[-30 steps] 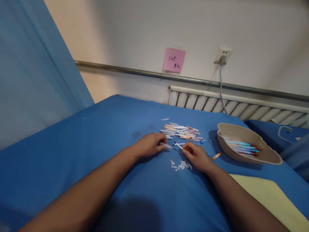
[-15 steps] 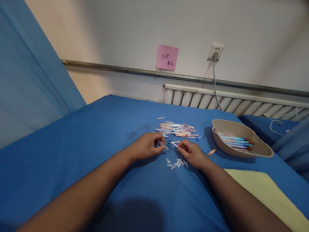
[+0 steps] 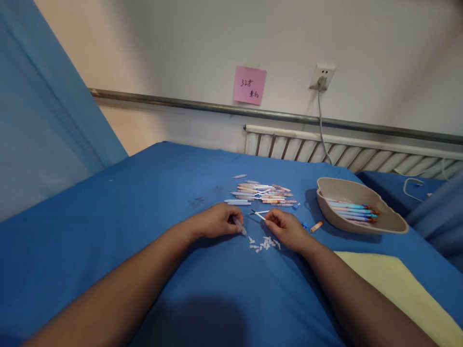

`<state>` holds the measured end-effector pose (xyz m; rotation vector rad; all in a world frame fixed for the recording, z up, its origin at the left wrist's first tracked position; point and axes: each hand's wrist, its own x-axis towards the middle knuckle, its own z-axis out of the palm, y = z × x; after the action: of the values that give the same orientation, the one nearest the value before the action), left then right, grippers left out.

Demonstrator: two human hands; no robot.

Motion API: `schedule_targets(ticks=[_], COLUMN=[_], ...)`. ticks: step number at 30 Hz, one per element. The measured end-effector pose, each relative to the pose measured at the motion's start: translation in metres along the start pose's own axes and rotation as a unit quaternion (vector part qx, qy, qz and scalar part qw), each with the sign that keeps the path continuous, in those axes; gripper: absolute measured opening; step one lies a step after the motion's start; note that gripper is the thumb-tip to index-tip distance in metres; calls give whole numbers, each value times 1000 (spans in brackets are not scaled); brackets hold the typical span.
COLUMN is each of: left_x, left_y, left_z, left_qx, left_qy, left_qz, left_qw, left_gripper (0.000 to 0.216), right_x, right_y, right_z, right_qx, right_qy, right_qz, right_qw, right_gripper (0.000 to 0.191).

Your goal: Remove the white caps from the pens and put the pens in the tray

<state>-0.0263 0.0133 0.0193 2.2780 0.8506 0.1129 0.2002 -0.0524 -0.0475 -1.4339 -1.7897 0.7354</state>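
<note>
My left hand [image 3: 222, 220] is closed on a pale, translucent pen barrel [image 3: 239, 225], which slants down to the right. In my right hand [image 3: 285, 225] a thin white pen refill [image 3: 260, 216] with a dark tip is pinched, its tip pointing up and left toward the other hand. Another white refill lies just behind it on the cloth. Small white pieces [image 3: 266, 243] are scattered in front of my hands. Beyond them spreads a pile of pen parts [image 3: 264, 193], pale and orange barrels mixed with white refills.
At the right stands a beige tray [image 3: 390, 222] holding several assembled-looking pens [image 3: 352, 212]. An orange pen piece [image 3: 316, 226] and small blue bits lie beside it. A yellow cloth [image 3: 376, 274] covers the near right of the blue sheet [image 3: 108, 241]. A radiator [image 3: 307, 147] runs along the wall.
My left hand has shifted slightly left and down with the barrel, which now tilts more steeply. My right hand holds the refill in almost the same place.
</note>
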Motion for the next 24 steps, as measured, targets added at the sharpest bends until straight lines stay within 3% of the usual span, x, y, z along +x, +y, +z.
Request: schedule_targets(ticks=[4, 7, 9, 12, 18, 24], left_x=[-3, -3, 0, 8, 21, 22], left_y=[-8, -14, -18, -25, -32, -32], left_z=[-8, -15, -16, -10, 2, 2], left_qx=[107, 102, 88, 103, 142, 37], left_qy=[-9, 0, 41, 107, 96, 121], left_qz=[5, -12, -27, -10, 28, 7], left_qw=[994, 995, 995, 989, 985, 992], left_gripper=[14, 18, 18, 19, 13, 17], right_x=[1, 1, 1, 1, 1, 1], right_y=[0, 1, 1, 1, 0, -5], right_z=[0, 0, 0, 0, 2, 0], right_qx=[-4, -9, -10, -11, -22, -23], right_qy=[0, 2, 1, 0, 8, 3], right_qz=[-2, -1, -3, -7, -5, -9], right_qw=[1000, 1000, 1000, 1000, 1000, 1000], right_gripper=[10, 9, 8, 9, 10, 10])
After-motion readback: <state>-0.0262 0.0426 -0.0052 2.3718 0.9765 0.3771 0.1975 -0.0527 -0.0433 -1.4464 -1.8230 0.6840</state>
